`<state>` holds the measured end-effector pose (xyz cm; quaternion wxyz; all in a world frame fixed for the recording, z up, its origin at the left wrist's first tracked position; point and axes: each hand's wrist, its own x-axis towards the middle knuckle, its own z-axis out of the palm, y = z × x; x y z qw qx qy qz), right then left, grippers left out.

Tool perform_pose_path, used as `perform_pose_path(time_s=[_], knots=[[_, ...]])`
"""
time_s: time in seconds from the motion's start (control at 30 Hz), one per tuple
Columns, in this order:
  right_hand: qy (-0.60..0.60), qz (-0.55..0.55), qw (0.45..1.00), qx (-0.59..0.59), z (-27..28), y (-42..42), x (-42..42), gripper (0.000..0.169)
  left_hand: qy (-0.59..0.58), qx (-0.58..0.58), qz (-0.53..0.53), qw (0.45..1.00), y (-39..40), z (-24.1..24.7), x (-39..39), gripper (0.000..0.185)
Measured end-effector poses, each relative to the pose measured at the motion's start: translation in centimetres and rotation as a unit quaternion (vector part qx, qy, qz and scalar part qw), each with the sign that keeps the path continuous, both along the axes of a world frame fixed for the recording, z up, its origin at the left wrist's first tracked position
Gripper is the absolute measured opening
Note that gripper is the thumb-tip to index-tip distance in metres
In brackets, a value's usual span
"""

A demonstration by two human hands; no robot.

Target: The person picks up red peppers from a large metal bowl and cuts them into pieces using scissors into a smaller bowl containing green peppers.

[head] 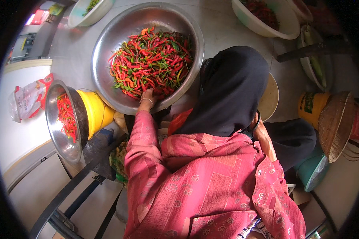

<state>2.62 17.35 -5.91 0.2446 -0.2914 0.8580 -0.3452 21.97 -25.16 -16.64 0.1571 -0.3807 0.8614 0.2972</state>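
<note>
My left hand (pixel 147 97) wears a bracelet and reaches over the near rim of a large steel basin (pixel 107 35). Its fingers touch the red chili peppers (pixel 149 59), many with green stems and some leaves, that are heaped inside; whether they grip any is hidden. My right hand (pixel 253 122), with a dark bangle at the wrist, is beside my raised knee in black trousers (pixel 227 86). The leg covers most of this hand's fingers, so I cannot see what they hold. Just beyond the knee, a pale round container (pixel 270 100) is partly visible.
On the left, a smaller steel bowl (pixel 52 119) of red chilies tilts against a yellow bucket (pixel 97 112), near a plastic bag (pixel 30 98). White basins (pixel 242 21) stand farther off. Right of me are a woven hat (pixel 336 125) and a teal bucket (pixel 312 171). Dark metal bars (pixel 74 176) run at lower left.
</note>
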Motion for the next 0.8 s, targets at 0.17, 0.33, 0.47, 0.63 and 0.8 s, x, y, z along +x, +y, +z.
perform_pose_path(time_s=[0.17,0.33,0.47,0.63,0.8], knots=[[0.015,0.001,1.0,-0.001,0.0,-0.3,0.4,0.032,-0.011,-0.1,-0.05,0.994,-0.2,-2.8,0.5,0.032],[0.023,0.065,0.997,0.02,1.0,-0.8,0.0,0.026,-0.075,-0.055,-0.069,0.993,-0.6,-2.2,-0.3,0.032],[-0.017,0.062,0.998,0.013,0.3,-1.0,-0.1,0.023,-0.016,-0.011,0.003,1.0,-1.6,-2.4,1.7,0.029],[0.03,0.104,0.993,-0.049,0.6,-1.0,-0.2,0.019,0.165,0.049,0.089,0.981,-1.0,-1.6,2.8,0.02],[-0.05,0.062,0.993,-0.087,2.2,-1.9,0.2,0.013,0.227,0.173,0.266,0.921,-1.8,-2.5,3.0,0.018]])
